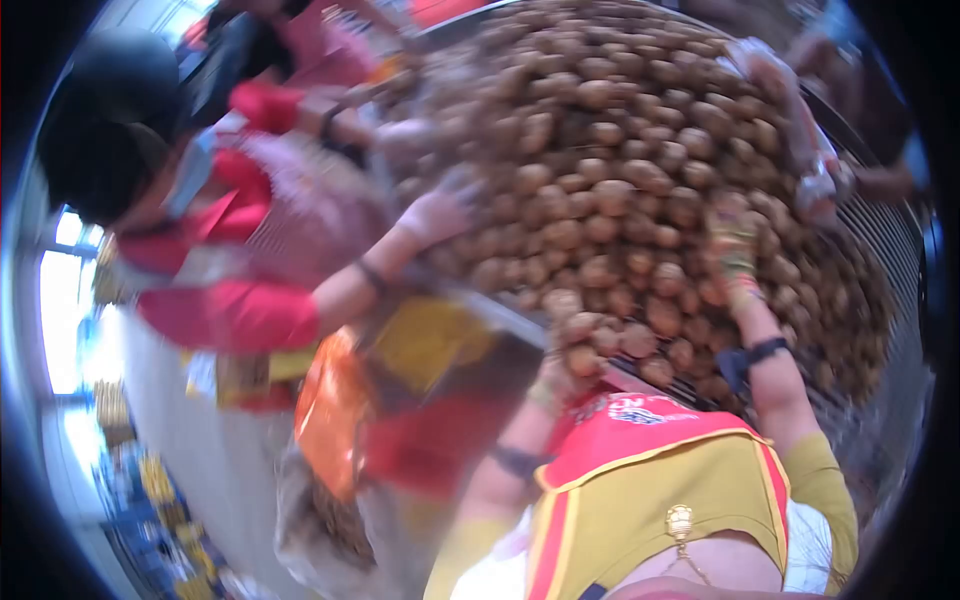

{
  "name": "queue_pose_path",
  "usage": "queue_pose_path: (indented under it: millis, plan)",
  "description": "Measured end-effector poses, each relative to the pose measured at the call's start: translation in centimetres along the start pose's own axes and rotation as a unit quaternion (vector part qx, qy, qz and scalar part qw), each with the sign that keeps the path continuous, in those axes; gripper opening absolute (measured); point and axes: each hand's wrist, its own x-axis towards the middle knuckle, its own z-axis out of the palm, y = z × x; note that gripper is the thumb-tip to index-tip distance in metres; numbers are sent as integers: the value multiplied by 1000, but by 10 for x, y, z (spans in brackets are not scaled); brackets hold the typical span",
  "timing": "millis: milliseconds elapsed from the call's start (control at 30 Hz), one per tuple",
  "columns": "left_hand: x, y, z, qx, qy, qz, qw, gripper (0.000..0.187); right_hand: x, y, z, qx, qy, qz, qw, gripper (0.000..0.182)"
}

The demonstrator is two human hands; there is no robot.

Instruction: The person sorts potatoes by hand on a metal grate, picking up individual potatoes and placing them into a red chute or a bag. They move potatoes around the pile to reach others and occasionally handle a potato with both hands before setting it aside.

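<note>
A big heap of round brown nuts that look like walnuts (pixel 610 200) covers the slatted metal table in front of me. My right hand (pixel 735 235), in a patterned yellow-green glove, lies on the right part of the heap with its fingers stretched forward. Close to my body, my left hand (pixel 562 375) is at the near edge of the table, against several walnuts. Its fingers are blurred and partly hidden, so their grip does not show. My red and olive apron (pixel 650 455) touches the table's edge.
A co-worker in red sleeves (pixel 240 315) reaches onto the heap from the left with gloved hands (pixel 445 205). Other people stand at the far left and right. A pinkish plastic bag (pixel 790 110) lies along the right side. Below left are an orange bag (pixel 335 410) and a pale sack (pixel 310 520).
</note>
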Motion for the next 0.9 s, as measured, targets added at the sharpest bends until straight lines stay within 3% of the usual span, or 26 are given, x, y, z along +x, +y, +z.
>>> queue_pose_path:
  millis: [100, 167, 200, 300, 433, 467, 533, 600, 633, 700, 733, 767, 800, 867, 900]
  plan:
    - [1, 5, 3, 76, 31, 22, 996, 65, -10, -18, -4, 22, -55, -47, 997, 42]
    - [16, 12, -21, 77, 10, -9, 997, 70, -20, -27, -19, -1, 14, -72, 997, 29]
    - [19, 16, -9, 65, -22, -27, 997, 70, -23, -29, -26, -4, 5, -47, 999, 24]
    - [24, 29, 33, 52, 99, -30, 993, 59, -43, -25, -45, -14, 10, 33, 999, 29]
    - [39, 62, 67, 287, 9, 14, 958, 75, -70, -5, -59, -51, 51, 37, 997, 31]
    - [52, 71, 65, 324, -47, 57, 943, 71, -76, -2, -61, -51, 31, 87, 994, 31]
    - [77, 90, 65, 440, -99, 243, 859, 63, -69, -3, -79, -61, -44, 186, 980, 29]
    - [72, 107, 96, 288, -45, 139, 946, 45, -68, 6, -77, -26, 24, 243, 969, 30]
    - [80, 113, 94, 342, -41, 126, 930, 43, -64, 9, -75, -8, 59, 269, 961, 30]
    - [104, 130, 86, 451, -41, 112, 885, 40, -21, -14, -79, 52, 88, 206, 973, 29]
    - [116, 127, 77, 449, -48, 96, 887, 39, 3, -34, -76, 84, 98, 175, 976, 29]
    - [117, 125, 82, 539, -52, 95, 835, 39, 29, -47, -64, 155, 99, 102, 978, 29]
    - [127, 119, 87, 538, -108, 125, 826, 37, 60, -70, -61, 182, 61, 35, 981, 30]
    - [122, 104, 92, 531, -128, 104, 831, 37, 114, -107, -34, 239, 71, -118, 961, 39]
    - [103, 99, 117, 528, -93, 55, 842, 38, 131, -120, -20, 231, 13, -140, 963, 28]
